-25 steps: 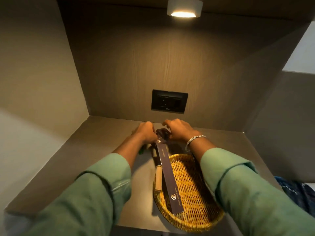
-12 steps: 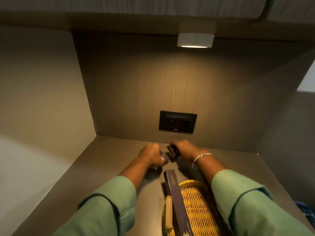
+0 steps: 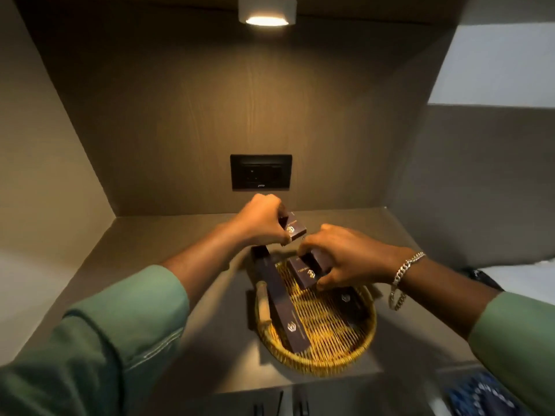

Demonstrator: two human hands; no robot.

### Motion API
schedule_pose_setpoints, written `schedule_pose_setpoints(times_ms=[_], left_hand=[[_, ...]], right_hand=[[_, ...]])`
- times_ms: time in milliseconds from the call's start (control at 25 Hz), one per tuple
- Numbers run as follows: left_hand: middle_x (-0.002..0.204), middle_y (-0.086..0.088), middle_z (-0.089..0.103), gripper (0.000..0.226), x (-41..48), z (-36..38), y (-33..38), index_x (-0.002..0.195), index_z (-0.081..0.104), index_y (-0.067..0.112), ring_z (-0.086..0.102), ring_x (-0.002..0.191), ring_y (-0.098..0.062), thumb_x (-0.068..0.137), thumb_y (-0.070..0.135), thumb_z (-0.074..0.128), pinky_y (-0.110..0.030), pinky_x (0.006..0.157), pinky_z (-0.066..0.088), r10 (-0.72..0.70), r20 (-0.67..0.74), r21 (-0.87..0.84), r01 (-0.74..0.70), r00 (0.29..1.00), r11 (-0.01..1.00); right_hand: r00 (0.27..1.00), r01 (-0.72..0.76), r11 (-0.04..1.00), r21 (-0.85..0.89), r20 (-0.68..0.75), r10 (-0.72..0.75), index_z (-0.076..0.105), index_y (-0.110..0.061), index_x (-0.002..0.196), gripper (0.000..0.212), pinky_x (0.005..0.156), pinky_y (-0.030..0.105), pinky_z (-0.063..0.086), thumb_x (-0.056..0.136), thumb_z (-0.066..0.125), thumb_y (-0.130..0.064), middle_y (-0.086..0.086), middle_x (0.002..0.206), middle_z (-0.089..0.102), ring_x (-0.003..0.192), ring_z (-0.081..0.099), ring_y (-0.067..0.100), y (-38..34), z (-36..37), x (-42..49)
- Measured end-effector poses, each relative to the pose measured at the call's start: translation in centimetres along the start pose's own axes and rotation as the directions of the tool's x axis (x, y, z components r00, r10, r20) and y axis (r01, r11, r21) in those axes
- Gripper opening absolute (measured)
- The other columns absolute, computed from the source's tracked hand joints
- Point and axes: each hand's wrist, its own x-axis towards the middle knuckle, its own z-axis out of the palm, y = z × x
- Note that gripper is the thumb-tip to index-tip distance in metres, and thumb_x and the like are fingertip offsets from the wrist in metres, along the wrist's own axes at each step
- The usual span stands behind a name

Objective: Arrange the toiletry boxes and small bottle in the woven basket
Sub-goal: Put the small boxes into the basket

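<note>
A round yellow woven basket (image 3: pixel 327 360) with a wooden handle sits near the front edge of the shelf. A long dark box (image 3: pixel 282 301) with a gold logo leans across the basket's left rim. Another dark box (image 3: pixel 350 301) lies inside on the right. My left hand (image 3: pixel 261 220) grips a small dark box (image 3: pixel 292 228) above and behind the basket. My right hand (image 3: pixel 345 256) holds a second small dark box (image 3: pixel 306 273) over the basket's far rim. No bottle is visible.
The shelf (image 3: pixel 180 244) is a grey niche with walls on the left, back and right. A black wall socket (image 3: pixel 260 172) sits on the back wall under a round lamp (image 3: pixel 267 10). Dark patterned fabric (image 3: pixel 486 394) lies at the bottom right.
Both hands have lifted small dark boxes from the back of the shelf and drawn them toward the basket. The right hand's box now hangs over the basket. The view tilted back down.
</note>
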Motion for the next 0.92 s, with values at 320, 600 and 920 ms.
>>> schedule_pose_setpoints(times_ms=[320, 600, 920], left_hand=[[0.075, 0.003, 0.06, 0.023, -3.7, 7.0, 3.4, 0.081, 0.061, 0.02, 0.059, 0.079, -0.022, 0.07, 0.032, 0.076, -0.045, 0.094, 0.044, 0.098, 0.207, 0.32, -0.162, 0.973, 0.933], [0.102, -0.002, 0.066, 0.049, -4.7, 8.2, 3.3, 0.102, 0.063, 0.016, 0.056, 0.104, -0.024, 0.067, 0.044, 0.082, -0.054, 0.113, 0.022, 0.06, 0.278, 0.358, -0.161, 0.959, 0.92], [0.126, -0.008, 0.06, 0.037, -3.3, 1.2, -5.3, 0.117, 0.063, 0.022, 0.056, 0.108, -0.021, 0.081, 0.022, 0.073, -0.038, 0.083, 0.053, -0.302, -0.213, -0.045, 0.3, 0.929, 0.953]], right_hand=[[0.995, 0.008, 0.997, -0.071, 0.098, -0.001, 0.06, -0.017, 0.11, 0.042, 0.062, 0.016, 0.039, 0.073, 0.079, -0.025, 0.003, 0.106, 0.065, 0.092, 0.057, 0.017, -2.0, 4.2, -5.4], [0.987, -0.002, 0.999, -0.041, 0.162, 0.009, 0.063, -0.015, 0.112, 0.044, 0.07, 0.028, 0.047, 0.073, 0.08, -0.025, 0.007, 0.108, 0.067, 0.098, 0.059, 0.022, -1.7, 5.6, -5.7], [0.976, -0.142, 0.969, 0.201, -0.138, 0.171, 0.06, -0.032, 0.099, 0.021, 0.06, 0.014, 0.033, 0.081, 0.071, -0.03, -0.014, 0.096, 0.059, 0.079, 0.05, 0.0, 1.5, 2.7, -7.9]])
